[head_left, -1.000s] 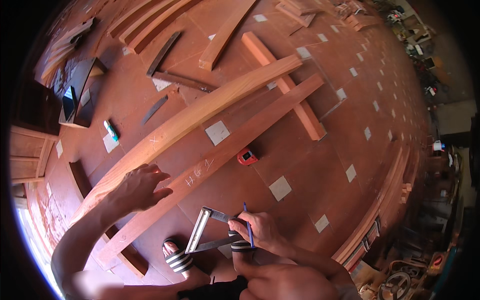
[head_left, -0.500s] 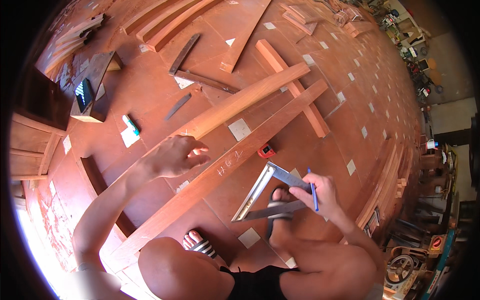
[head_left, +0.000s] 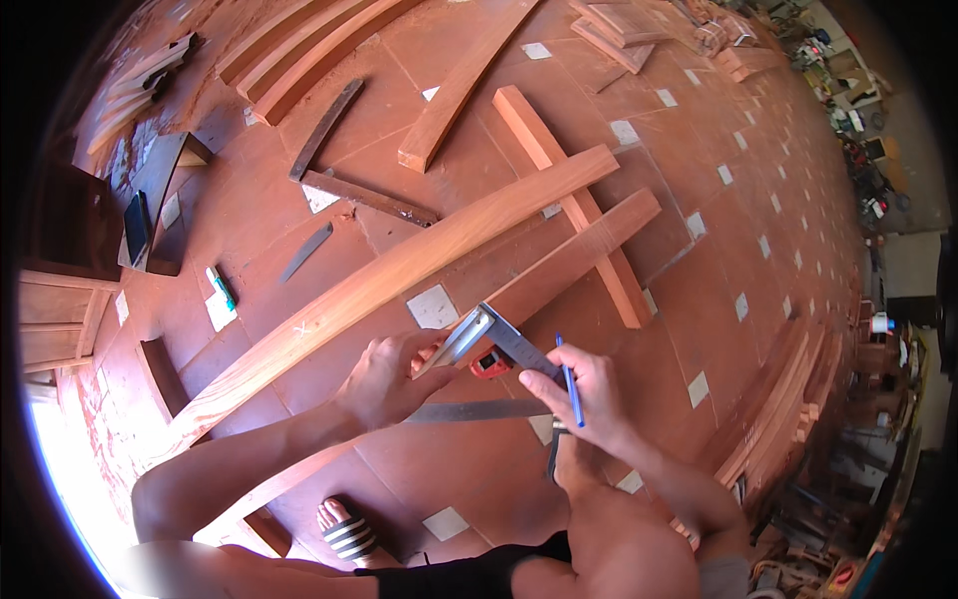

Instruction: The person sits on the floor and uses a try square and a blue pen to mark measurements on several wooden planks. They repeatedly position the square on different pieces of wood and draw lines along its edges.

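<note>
Now the left hand [head_left: 382, 383] joins the right hand [head_left: 591, 397] in gripping the triangular silver metal square [head_left: 522, 349] over the long reddish wooden beam [head_left: 579, 245], likely steadying the tool.

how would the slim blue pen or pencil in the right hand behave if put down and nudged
The slim blue pen or pencil is probably light, being thin and held in the right hand with a flat grey metal ruler. Probably stiff: its shaft looks straight. Being so narrow, it may roll, unless faceted, which is unclear.

The square [head_left: 521, 347] is shiny metal, the beam [head_left: 572, 256] smooth wood
</note>
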A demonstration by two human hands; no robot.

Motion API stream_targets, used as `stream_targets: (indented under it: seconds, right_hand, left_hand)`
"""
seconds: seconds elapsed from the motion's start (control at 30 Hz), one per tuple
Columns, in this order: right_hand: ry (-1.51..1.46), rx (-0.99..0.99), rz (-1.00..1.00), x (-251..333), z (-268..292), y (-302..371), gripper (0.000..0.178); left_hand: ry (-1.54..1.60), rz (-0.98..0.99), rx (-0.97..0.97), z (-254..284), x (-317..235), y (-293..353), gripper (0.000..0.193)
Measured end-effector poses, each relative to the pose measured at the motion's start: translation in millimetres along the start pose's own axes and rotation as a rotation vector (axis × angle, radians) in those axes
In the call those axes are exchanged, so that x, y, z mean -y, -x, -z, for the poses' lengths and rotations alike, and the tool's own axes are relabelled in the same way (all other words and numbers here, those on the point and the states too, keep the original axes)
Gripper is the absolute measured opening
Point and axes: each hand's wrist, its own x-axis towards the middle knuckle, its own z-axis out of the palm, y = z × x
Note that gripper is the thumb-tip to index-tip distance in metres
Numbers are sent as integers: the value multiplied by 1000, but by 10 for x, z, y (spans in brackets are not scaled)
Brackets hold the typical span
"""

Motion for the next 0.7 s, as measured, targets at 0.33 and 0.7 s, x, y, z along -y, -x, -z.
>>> stream_targets:
  seconds: [0.33, 0.7]
  right_hand:
    - [-186, 134, -234, -875, -38, -339, 34]
    - [-262, -10, 95, -1011, 663, -871, 57]
  left_hand:
    - [-78, 126, -290, -365, 114, -846, 42]
    - [-46, 152, -298, -516, 85, -930, 43]
